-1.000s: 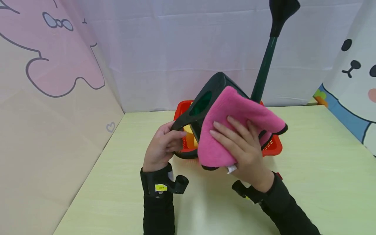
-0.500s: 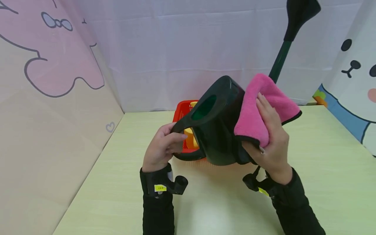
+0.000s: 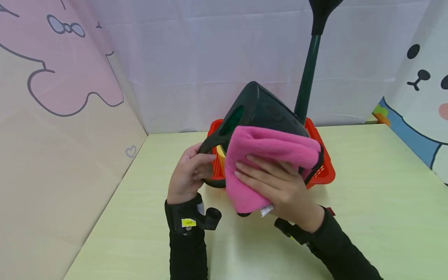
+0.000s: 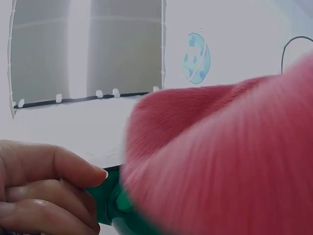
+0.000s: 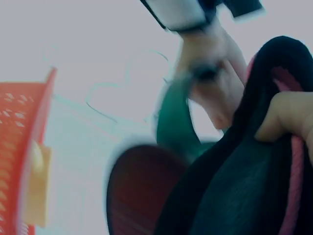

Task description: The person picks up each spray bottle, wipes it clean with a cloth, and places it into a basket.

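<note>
A dark green watering can [image 3: 271,111] with a long spout hangs tilted above the table in the head view. My left hand [image 3: 189,173] grips its handle. Over the near side of the can's body, my right hand [image 3: 287,190] holds a pink cloth [image 3: 241,186] with black edging, fingers spread along it. The cloth hides much of the can's lower body. In the right wrist view, the thumb [image 5: 288,115] lies on the cloth's edge. Pink pile [image 4: 210,166] fills much of the left wrist view, beside the curled left fingers [image 4: 46,186].
Behind the can, a red plastic basket [image 3: 323,171] stands on the pale table [image 3: 378,217]. Something yellow [image 3: 220,157] shows inside it. The spout's black rose [image 3: 322,13] rises in front of the white curtain [image 3: 210,58] at the back.
My right hand goes right along the can with the cloth, then back left and lower. The spout swings right, then back left. My left hand keeps the handle, nearly still.
</note>
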`<state>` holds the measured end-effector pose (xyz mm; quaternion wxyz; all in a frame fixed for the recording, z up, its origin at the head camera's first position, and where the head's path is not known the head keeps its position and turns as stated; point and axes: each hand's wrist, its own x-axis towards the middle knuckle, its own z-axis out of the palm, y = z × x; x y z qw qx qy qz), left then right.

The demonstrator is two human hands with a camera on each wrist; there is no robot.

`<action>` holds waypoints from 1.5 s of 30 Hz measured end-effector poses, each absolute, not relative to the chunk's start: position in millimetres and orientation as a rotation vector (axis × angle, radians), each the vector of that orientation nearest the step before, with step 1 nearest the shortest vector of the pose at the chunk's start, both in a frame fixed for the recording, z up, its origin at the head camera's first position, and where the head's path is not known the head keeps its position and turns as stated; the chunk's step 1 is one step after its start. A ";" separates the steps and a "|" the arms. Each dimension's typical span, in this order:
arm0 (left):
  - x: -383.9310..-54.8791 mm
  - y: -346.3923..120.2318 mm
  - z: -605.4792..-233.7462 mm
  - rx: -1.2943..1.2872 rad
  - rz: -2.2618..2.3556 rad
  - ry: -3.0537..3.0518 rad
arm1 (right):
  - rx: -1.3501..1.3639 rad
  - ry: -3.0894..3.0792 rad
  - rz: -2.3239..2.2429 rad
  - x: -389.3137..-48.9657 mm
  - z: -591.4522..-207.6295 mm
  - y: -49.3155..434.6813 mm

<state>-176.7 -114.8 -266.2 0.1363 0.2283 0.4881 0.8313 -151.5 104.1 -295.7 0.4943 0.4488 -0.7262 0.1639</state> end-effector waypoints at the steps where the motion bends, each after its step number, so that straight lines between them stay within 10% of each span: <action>1: -177.2 -114.5 -266.8 0.672 2.406 1.412 | 1.105 -1.779 0.330 -150.1 -298.0 99.4; 9: -177.9 -115.1 -268.1 0.687 2.401 1.397 | 1.114 -1.848 0.152 -145.4 -305.4 87.8; 27: -168.8 -117.9 -263.2 0.613 2.330 1.486 | 0.584 -1.460 1.281 -168.6 -277.2 139.7; 45: -172.8 -118.9 -264.1 0.661 2.440 1.375 | 1.140 -1.676 0.330 -149.2 -301.9 92.2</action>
